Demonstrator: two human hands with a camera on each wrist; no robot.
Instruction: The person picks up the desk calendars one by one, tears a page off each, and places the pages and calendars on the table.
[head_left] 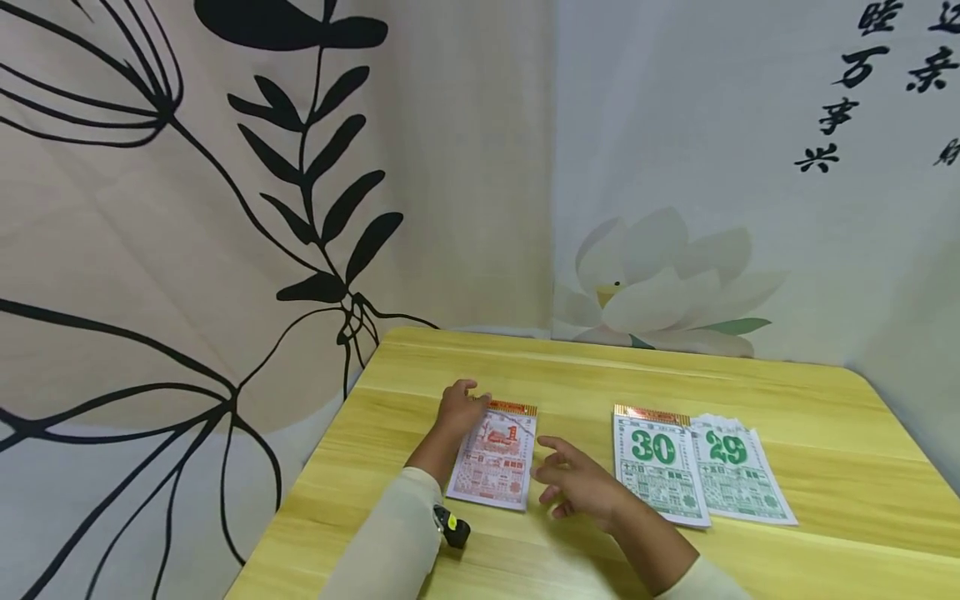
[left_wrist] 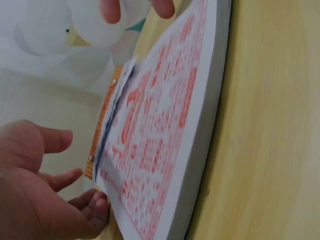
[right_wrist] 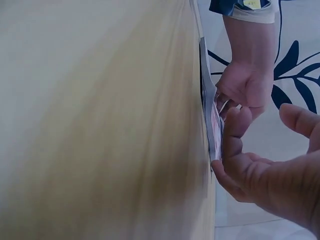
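Observation:
A tear-off calendar pad (head_left: 495, 457) with red print and an orange-gold top strip lies on the wooden table. At its upper left corner is my left hand (head_left: 459, 408), fingers loosely bent. The left wrist view shows that hand's fingertips (left_wrist: 100, 206) close by the strip, with a ragged paper edge along it. My right hand (head_left: 576, 482) hovers just right of the pad, fingers spread and slightly bent, gripping nothing. From the right wrist, the pad (right_wrist: 209, 107) appears edge-on, with a right fingertip right at its side.
Right of my hands lies a second calendar pad (head_left: 656, 475) showing a green 30. It overlaps a loose torn sheet (head_left: 742, 479) with a green 29. A patterned curtain (head_left: 480, 167) hangs behind the table (head_left: 570, 367).

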